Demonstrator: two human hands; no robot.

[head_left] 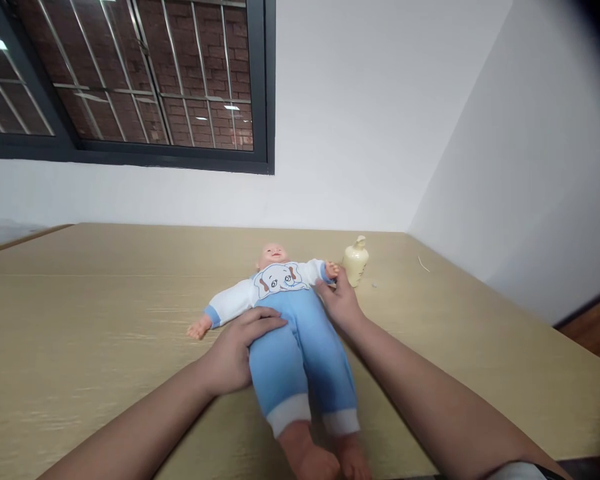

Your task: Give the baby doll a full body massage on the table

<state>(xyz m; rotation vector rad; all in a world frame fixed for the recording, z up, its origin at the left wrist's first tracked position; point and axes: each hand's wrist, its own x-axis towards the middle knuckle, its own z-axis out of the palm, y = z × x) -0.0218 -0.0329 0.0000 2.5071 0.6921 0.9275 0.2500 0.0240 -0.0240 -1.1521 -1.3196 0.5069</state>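
Note:
A baby doll [300, 327] lies face up on the table, its head away from me and its feet close to me. It wears a white top with an elephant print and light blue trousers. My left hand [235, 350] is closed round the doll's hip, fingers over the front of the trousers; its thumb is hidden. At the doll's outstretched hand, on the right, my right hand [343, 305] is closed round the cuff, with part of the grip hidden. Just beyond it stands a pale yellow pump bottle [356, 262], upright.
The wide wooden table [105, 293] reaches back to a white wall [350, 133]. A barred window [155, 80] is at the upper left. A thin pale strand [423, 264] lies right of the bottle, near the table's right edge.

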